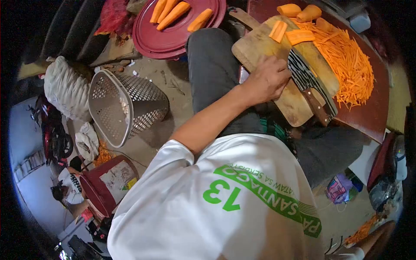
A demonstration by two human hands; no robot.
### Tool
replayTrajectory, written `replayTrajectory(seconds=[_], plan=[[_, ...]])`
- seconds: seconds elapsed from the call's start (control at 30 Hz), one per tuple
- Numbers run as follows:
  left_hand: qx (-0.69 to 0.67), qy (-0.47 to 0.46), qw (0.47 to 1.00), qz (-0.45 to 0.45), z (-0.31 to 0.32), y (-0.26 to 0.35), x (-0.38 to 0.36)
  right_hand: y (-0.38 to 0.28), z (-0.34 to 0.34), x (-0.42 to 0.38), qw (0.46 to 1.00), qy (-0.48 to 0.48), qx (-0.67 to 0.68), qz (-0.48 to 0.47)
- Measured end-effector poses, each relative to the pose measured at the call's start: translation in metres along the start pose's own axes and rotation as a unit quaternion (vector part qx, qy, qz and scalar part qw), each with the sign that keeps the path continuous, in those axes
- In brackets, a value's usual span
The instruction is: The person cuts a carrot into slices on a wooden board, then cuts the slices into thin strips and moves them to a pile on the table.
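Orange carrot shreds (353, 65) heaped along the far edge of a dark reddish-brown table (368, 117). Orange carrot slabs (299, 36) on a pale tan wooden cutting board (260, 47). Cleaver (310, 80): black blade with wavy pale streaks, brown handle. Maroon round tray (173, 41) carrying orange carrot sticks (173, 13). Beige perforated basket (125, 104). White shirt (225, 208) with green "13" and lettering. Dark grey trousers (212, 69). Red bucket (106, 184).

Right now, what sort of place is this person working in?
Probably an informal food-prep spot at a home or small stall rather than a fitted kitchen. A wooden cutting board with a cleaver sits beside a heap of shredded carrot, and a plastic basket lies tipped on a bare, littered floor.
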State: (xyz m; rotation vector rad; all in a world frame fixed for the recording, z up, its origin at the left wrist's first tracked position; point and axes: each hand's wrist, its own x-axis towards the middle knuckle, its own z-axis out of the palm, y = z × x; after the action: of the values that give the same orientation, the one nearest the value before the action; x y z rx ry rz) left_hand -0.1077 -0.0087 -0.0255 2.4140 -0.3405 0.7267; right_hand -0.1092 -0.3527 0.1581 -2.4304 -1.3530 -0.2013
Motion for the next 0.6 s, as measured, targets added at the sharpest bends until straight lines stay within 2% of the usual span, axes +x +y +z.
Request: replayTrajectory(seconds=[0.6], plan=[[-0.016, -0.017, 1.000, -0.005, -0.007, 0.004, 0.008, -0.005, 0.012, 0.007, 0.999, -0.025, 0.000, 0.047]])
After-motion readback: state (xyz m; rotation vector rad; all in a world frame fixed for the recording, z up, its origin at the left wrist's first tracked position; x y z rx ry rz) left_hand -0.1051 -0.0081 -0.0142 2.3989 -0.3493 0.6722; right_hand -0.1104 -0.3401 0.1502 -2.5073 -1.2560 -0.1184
